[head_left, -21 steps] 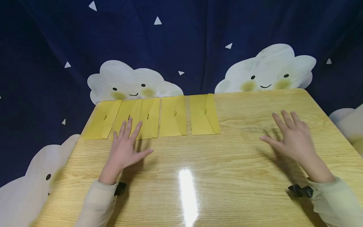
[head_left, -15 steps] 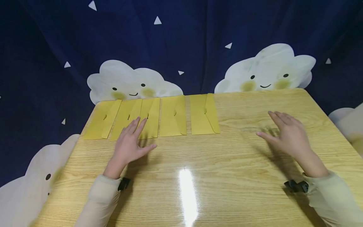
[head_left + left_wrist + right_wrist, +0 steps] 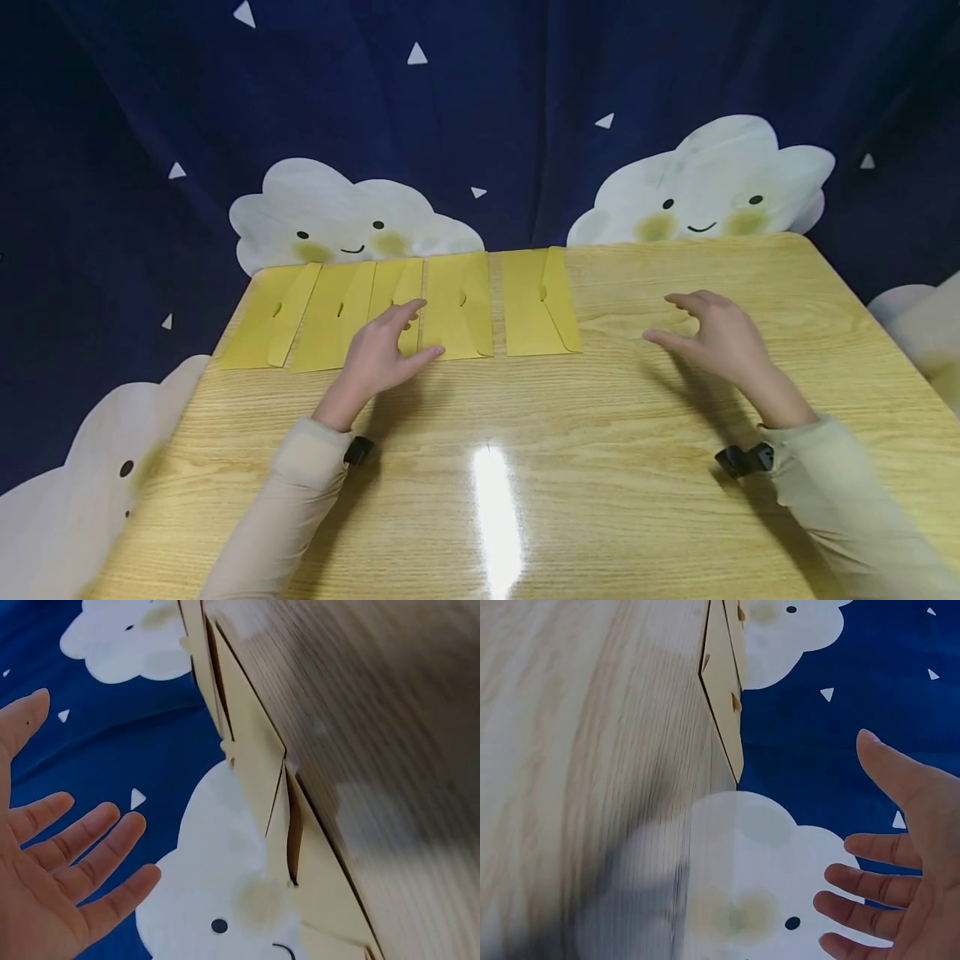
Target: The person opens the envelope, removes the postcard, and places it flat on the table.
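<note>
The left hand (image 3: 372, 354) is hovering with fingers loosely spread, gripping nothing; the right hand (image 3: 723, 337) is likewise hanging unladen, thumb parted. Five yellow envelopes (image 3: 459, 312) are lying beyond and to either side of the left hand, presumably weighing little and creasing easily (paper, seemingly); near edges are inviting a pinch.

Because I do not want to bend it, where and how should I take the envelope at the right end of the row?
Probably pinch the right edge of this envelope, coming from the right with the right hand, which is on that side. It lies flat on the table, and its left edge is near another envelope.
</note>
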### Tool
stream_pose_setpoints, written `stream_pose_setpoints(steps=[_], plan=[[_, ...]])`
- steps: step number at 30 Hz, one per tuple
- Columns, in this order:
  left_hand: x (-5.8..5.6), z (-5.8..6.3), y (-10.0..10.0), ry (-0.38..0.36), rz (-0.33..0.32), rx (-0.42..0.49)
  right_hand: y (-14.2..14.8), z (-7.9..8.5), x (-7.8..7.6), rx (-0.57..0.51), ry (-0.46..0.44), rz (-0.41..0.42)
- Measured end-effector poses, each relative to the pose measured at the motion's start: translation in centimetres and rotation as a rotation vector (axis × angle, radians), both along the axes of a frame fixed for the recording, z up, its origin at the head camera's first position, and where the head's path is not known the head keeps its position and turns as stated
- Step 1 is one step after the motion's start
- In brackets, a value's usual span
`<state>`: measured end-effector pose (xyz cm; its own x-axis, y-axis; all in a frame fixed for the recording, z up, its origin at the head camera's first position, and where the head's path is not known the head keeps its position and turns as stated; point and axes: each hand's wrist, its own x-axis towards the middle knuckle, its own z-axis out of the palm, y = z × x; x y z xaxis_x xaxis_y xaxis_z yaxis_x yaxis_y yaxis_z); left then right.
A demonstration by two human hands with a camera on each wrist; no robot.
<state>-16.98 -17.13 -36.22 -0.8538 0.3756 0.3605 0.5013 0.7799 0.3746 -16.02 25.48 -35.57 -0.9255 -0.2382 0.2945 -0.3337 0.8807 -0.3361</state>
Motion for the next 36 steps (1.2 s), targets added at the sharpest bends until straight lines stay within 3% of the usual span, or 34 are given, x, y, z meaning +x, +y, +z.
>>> stream_pose_setpoints(steps=[8, 12, 21, 30, 36], plan=[[-3.2, -0.8, 2.1, -0.142, -0.018, -0.005, -1.4, -0.6, -2.8, -0.065, -0.062, 0.047], [-4.6, -1.3, 3.1, -0.170, -0.035, -0.037, -1.8, -1.1, -4.2, -0.090, -0.086, 0.081], [-7.5, -1.8, 5.6, -0.225, -0.119, -0.092, -2.7, -3.2, -7.8, -0.192, -0.247, 0.204], [-10.0, -3.0, 8.2, -0.302, -0.140, -0.174, -4.6, -4.3, -10.2, -0.137, -0.318, 0.262], [-11.0, -3.4, 9.6, -0.344, -0.128, -0.263, -5.5, -5.0, -11.4, -0.086, -0.411, 0.234]])
